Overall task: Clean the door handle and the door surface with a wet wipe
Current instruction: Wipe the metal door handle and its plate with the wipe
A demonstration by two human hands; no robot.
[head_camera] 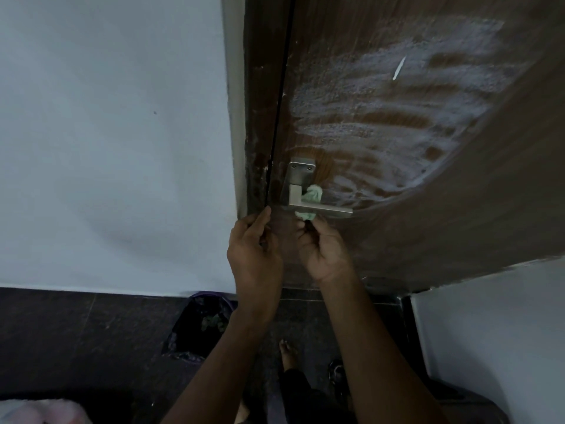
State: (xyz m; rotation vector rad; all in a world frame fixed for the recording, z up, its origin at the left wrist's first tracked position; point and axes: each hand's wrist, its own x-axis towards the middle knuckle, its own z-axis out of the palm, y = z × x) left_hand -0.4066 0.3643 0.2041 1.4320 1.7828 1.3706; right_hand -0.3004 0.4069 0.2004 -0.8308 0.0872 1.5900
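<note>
A brown wooden door (428, 191) fills the upper right, with whitish wet streaks across its face above the handle. The metal lever handle (318, 207) sits on a square plate (301, 175) near the door's left edge. A pale green wet wipe (312, 195) is looped behind the lever, showing above and below it. My right hand (324, 249) is just below the lever, pinching the wipe's lower end. My left hand (253, 255) rests with its fingertips at the door's edge by the frame, holding nothing that I can see.
A pale wall (116, 148) stands left of the door frame. A dark bin with a black liner (201, 325) sits on the dark floor by the frame. My bare foot (289, 353) is below the door. A white panel (489, 325) rises at lower right.
</note>
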